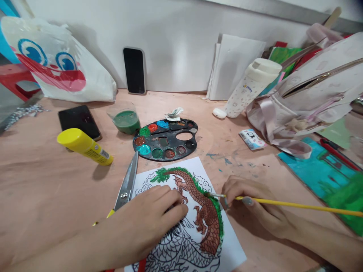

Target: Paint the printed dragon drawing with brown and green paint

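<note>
My left hand (pixel 150 215) lies flat on a sheet of white paper (pixel 229 241), holding nothing, its fingers over the dragon's upper body. The printed dragon drawing (pixel 210 223) is painted brown with a green edge in its upper part, while its lower coils stay black outline. My right hand (pixel 249 200) pinches a yellow-handled paintbrush (pixel 283 204), whose tip touches the dragon's green edge. Steel scissors (pixel 127 185) lie partly under my left hand, beside the paper. Above the paper sits a black paint palette (pixel 184 151) with several colours.
A cup of green paint (pixel 124 122) and a yellow glue stick (pixel 85 146) stand left of the palette, near a black phone (pixel 79 121). A white bottle (pixel 252 87) and pink bag (pixel 309 94) crowd the back right. A blue-green painting (pixel 326 177) lies right.
</note>
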Tool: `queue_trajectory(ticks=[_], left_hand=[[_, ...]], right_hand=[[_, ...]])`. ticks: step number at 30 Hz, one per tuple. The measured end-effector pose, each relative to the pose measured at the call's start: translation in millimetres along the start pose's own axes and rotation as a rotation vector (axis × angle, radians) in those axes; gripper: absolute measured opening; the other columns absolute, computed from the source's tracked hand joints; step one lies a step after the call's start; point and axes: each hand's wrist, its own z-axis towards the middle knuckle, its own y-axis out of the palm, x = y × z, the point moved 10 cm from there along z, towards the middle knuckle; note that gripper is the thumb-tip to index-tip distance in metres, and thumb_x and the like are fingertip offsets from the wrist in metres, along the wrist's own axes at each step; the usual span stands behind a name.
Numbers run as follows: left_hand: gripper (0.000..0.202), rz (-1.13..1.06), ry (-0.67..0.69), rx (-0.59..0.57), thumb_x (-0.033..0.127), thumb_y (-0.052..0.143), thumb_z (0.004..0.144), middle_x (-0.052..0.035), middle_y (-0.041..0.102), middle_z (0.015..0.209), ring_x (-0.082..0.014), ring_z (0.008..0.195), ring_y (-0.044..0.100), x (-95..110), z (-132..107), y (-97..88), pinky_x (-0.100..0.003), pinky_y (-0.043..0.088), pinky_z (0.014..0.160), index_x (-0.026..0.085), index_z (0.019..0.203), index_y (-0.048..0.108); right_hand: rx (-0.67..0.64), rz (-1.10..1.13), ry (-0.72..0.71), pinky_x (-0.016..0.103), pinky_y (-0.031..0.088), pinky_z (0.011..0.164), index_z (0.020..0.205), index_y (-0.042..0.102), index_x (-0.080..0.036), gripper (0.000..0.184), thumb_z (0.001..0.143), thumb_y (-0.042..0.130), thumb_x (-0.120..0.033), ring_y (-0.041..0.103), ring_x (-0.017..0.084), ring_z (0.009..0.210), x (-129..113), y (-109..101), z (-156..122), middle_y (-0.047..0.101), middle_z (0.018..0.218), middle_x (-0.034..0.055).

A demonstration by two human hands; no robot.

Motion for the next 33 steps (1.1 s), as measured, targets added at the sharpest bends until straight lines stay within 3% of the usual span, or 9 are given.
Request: queue_trajectory(ticks=[3, 7, 12, 18, 25, 30, 33], left_hand=[[0.054, 0.001, -0.003, -0.026, 0.0, 0.041, 0.076, -0.007, 0.055, 0.123, -0.0251, 0.104, 0.052, 0, 1, 1.7, -0.041, 0.048, 0.092, 0.021, 0.125, 0.043], [0.054, -0.008, -0.001, -0.017, 0.0, 0.042, 0.076, -0.0069, 0.054, 0.123, -0.0244, 0.103, 0.051, 0, 1, 0.5, -0.039, 0.048, 0.092, 0.021, 0.125, 0.042], [0.054, -0.021, 0.008, -0.001, -0.001, 0.04, 0.077, -0.0072, 0.054, 0.122, -0.0252, 0.103, 0.051, 0, 1, 0.1, -0.041, 0.048, 0.092, 0.021, 0.126, 0.043], [0.053, -0.023, 0.014, -0.021, -0.001, 0.041, 0.076, -0.0072, 0.055, 0.121, -0.0256, 0.104, 0.051, 1, 3, -0.2, -0.041, 0.048, 0.092, 0.02, 0.125, 0.045], [0.053, -0.022, 0.01, -0.019, 0.001, 0.042, 0.076, -0.0072, 0.054, 0.122, -0.0254, 0.105, 0.051, 0, 1, 0.6, -0.04, 0.048, 0.093, 0.021, 0.125, 0.043], [0.055, -0.002, 0.002, -0.012, 0.0, 0.044, 0.073, -0.0072, 0.054, 0.124, -0.0258, 0.108, 0.052, 0, 0, 1.3, -0.041, 0.048, 0.094, 0.02, 0.125, 0.043], [0.056, 0.006, 0.0, -0.003, 0.0, 0.045, 0.073, -0.007, 0.055, 0.123, -0.0252, 0.107, 0.053, 1, 0, 0.2, -0.04, 0.048, 0.094, 0.021, 0.125, 0.044]], right_hand=[[-0.021, -0.017, 0.039, 0.031, 0.044, 0.068, 0.092, 0.062, -0.021, 0.043, 0.106, 0.032, -0.047, 0.059, 0.018, 0.074, 3, 1, 0, 0.062, 0.08, 0.0056], [-0.02, -0.022, -0.013, 0.031, 0.044, 0.068, 0.091, 0.062, -0.02, 0.043, 0.106, 0.032, -0.047, 0.059, 0.018, 0.074, -2, 0, -1, 0.062, 0.08, 0.0054], [-0.012, -0.007, 0.053, 0.03, 0.043, 0.066, 0.088, 0.062, -0.02, 0.045, 0.106, 0.031, -0.048, 0.058, 0.017, 0.073, 7, 0, -1, 0.061, 0.08, 0.005], [0.011, -0.016, -0.006, 0.032, 0.043, 0.066, 0.088, 0.062, -0.021, 0.043, 0.105, 0.033, -0.047, 0.058, 0.018, 0.071, 0, -2, -2, 0.062, 0.076, 0.0051], [-0.02, -0.049, 0.039, 0.032, 0.043, 0.068, 0.088, 0.062, -0.021, 0.046, 0.106, 0.03, -0.048, 0.057, 0.018, 0.073, 5, 0, -1, 0.06, 0.079, 0.0047], [0.012, -0.051, -0.037, 0.031, 0.043, 0.066, 0.086, 0.062, -0.021, 0.044, 0.106, 0.032, -0.047, 0.058, 0.017, 0.07, -7, -3, 2, 0.061, 0.075, 0.0035], [0.002, -0.059, 0.003, 0.031, 0.042, 0.064, 0.085, 0.061, -0.021, 0.046, 0.106, 0.03, -0.047, 0.056, 0.017, 0.067, -3, -1, 1, 0.059, 0.074, 0.0033]])
